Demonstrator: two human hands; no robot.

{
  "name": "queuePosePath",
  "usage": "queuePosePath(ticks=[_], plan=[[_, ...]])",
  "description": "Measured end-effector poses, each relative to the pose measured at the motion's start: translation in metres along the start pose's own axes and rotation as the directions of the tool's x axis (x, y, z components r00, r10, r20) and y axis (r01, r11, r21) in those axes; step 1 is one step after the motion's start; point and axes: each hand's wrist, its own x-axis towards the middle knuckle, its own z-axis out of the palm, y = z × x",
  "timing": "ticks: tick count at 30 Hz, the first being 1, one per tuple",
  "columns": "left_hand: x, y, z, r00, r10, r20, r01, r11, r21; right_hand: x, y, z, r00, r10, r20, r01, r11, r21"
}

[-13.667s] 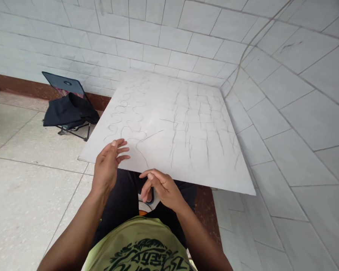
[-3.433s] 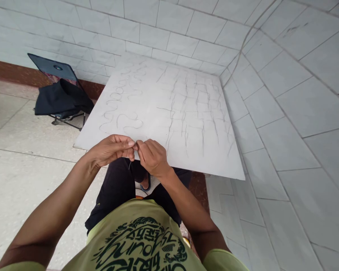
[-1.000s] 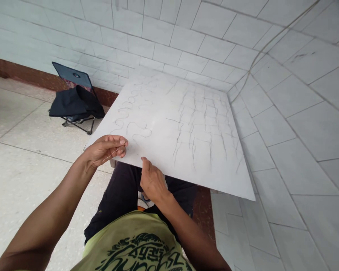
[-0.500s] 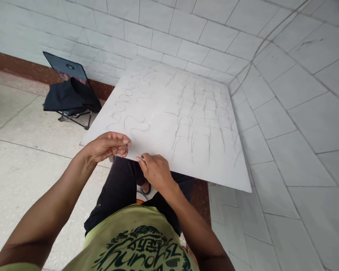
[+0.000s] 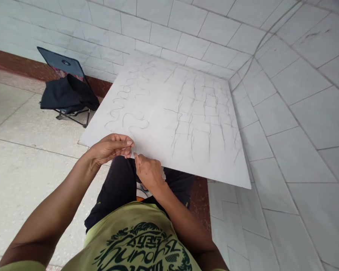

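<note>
A large white board (image 5: 172,113) rests tilted across my lap, its far edge against the tiled wall. Several thin dark strands lie on it, wavy ones at the left and straighter ones at the right. My left hand (image 5: 110,148) hovers at the board's near edge with fingers pinched on a thin pale strand (image 5: 119,150). Just to its right, my right hand (image 5: 147,171) has its fingers curled, its fingertips close to the left hand's; whether it grips the strand is hidden.
A low folding chair (image 5: 64,67) with dark cloth (image 5: 67,96) draped over it stands at the back left by the wall. White tiled walls meet in a corner behind and to the right. A thin cable (image 5: 257,45) runs up the right wall.
My right hand has moved left toward my left hand, so their fingertips nearly meet. My left hand keeps its pinch on the strand.
</note>
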Motion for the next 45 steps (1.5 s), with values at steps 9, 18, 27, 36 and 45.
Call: queuePosePath(ticks=[9,18,27,36,45], plan=[[-0.003,0.004,-0.005,1.000,-0.018,0.006,0.018,1.000,-0.023,-0.003,0.010,0.005,0.996,-0.083,0.016,0.079,0.981,0.175],[-0.004,0.016,-0.008,1.000,0.004,-0.009,-0.004,1.000,0.020,-0.018,0.032,-0.023,0.987,-0.118,0.113,0.036,0.831,0.556],[-0.005,0.018,-0.003,0.996,0.019,-0.082,-0.023,0.999,-0.047,-0.024,0.030,-0.038,0.925,-0.169,0.340,-0.272,0.328,0.905],[-0.007,0.011,-0.006,1.000,0.004,-0.015,-0.004,1.000,-0.009,-0.023,0.026,-0.039,0.974,-0.153,0.164,0.036,0.829,0.559],[-0.005,0.009,0.007,0.997,-0.040,0.068,0.037,0.999,0.039,-0.003,0.010,-0.037,0.978,-0.203,0.043,0.197,0.975,0.105]])
